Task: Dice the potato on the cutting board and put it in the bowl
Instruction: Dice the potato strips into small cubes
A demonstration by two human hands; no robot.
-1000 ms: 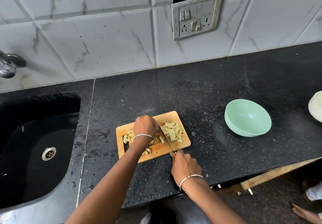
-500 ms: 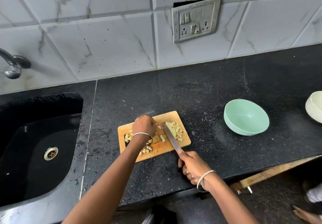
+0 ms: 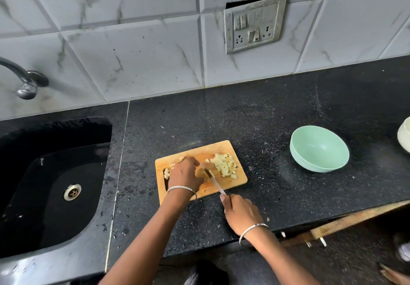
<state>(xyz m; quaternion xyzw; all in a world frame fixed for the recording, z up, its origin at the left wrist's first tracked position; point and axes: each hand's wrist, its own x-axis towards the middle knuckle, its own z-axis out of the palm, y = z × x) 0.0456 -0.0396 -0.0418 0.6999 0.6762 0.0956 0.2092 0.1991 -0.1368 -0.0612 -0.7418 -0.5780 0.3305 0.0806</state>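
At the left of the counter (image 3: 255,116), beside the dark sink (image 3: 55,185), the cutting board (image 3: 237,181) is lying in the same place as half a second ago. A few loose cubes (image 3: 166,172) are resting by its left handle slot. The left hand (image 3: 185,175) is curling its fingers down over the uncut potato piece (image 3: 202,172) near the board's centre and pinning it there; this hand has not shifted. The change is in the knife (image 3: 215,181). Half a second ago its blade was lifted and angled over the board; it is now standing on edge just beside the left fingertips, and the blade appears to be bearing down into the piece. The right hand (image 3: 240,215) is wrapping the handle off the board's near edge and has moved left and slightly farther in to bring the blade there. The handle itself is hidden inside the grip. To the right of the blade, the diced pile (image 3: 225,167) is sitting on the right half of the board. Farther right, well apart from the board, the green bowl (image 3: 319,149) is standing upright with nothing inside. Judgement: another cutting stroke is in progress, dicing is nearly complete, and the transfer to the bowl is not yet begun.
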